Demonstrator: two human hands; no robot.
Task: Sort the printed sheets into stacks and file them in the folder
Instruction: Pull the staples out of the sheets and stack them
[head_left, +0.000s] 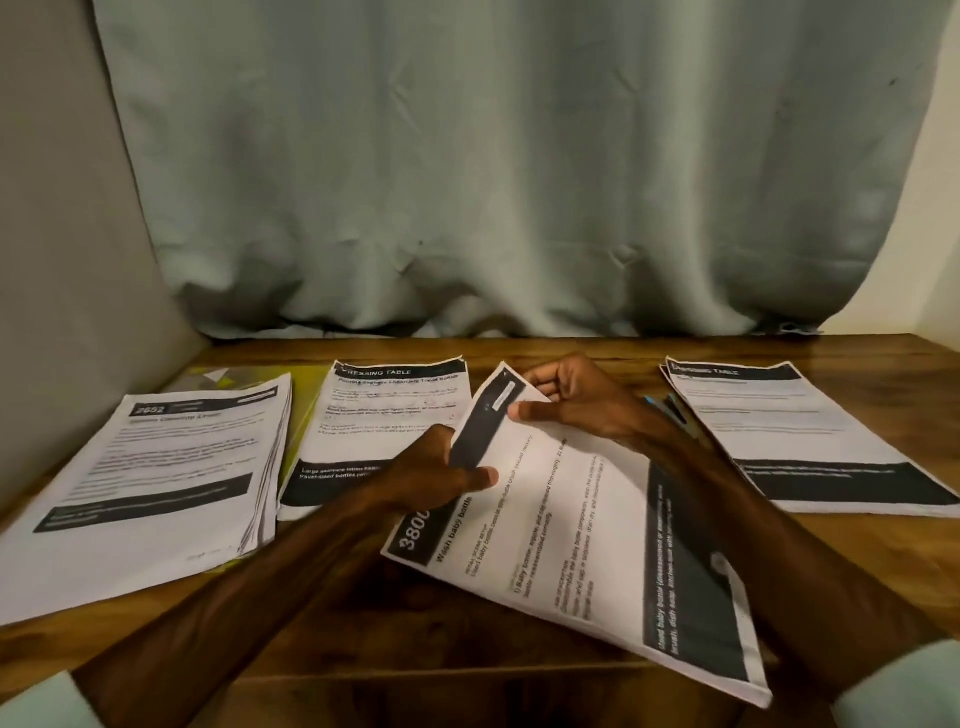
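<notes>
Midway, by my reading from the remote desk: the left hand (441, 470) pinches the edge of a loose bundle of white, black-banded printed sheets (571, 519), and the right hand (571, 400) curls round its far corner, above the brown wooden table (467, 649). Three stacks lie sorted: left stack (156, 467), middle stack (384, 415), right stack (810, 431). The yellow-green folder (306, 400) under two of them looks unfilled.

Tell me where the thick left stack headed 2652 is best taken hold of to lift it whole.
Probably take the 2652 stack by its right long edge, approaching from the right. There it shows fanned sheet edges, raised above the yellow-green folder, so fingers can slip under and a thumb clamp on top.
</notes>
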